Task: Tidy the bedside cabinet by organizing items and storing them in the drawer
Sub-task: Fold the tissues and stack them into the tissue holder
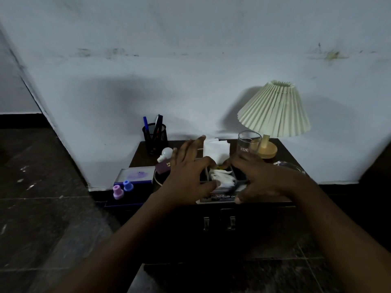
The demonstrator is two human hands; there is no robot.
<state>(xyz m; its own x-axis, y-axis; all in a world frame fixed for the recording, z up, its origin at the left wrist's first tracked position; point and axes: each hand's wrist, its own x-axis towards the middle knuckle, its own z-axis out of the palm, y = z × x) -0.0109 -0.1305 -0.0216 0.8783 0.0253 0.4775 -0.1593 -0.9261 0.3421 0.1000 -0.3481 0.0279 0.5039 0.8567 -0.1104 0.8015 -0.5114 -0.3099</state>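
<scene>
Organizer tray (222,178): it stands on top of the bedside cabinet (254,229), near the front edge. White crumpled pieces lie in its middle compartment.
Long axis of the tray: it runs left to right across the view, so 1 short end faces each hand.
Left hand (188,174): it is over the left end of the tray. The fingers are spread and mostly straight, and the thumb is at the front wall. No firm grasp is visible.
Right hand (262,180): it is arched over the right end, with the thumb low at the front and the fingers reaching toward the far wall. I cannot tell if it grasps the tray or only hovers.
Nearer hand: neither, because the tray lies between the 2 hands and both are equally close.
Next move, as I judge: a lift with both hands, each closing on its own end and holding the tray level, so that the loose pieces do not fall out.
Storage: the cabinet front with 2 handles (206,223) is shut, so it must be opened first.
Things close by: the glass (248,142) is just behind the right hand. The bulb (166,154) and the purple card (164,167) are just beside the left hand.
</scene>
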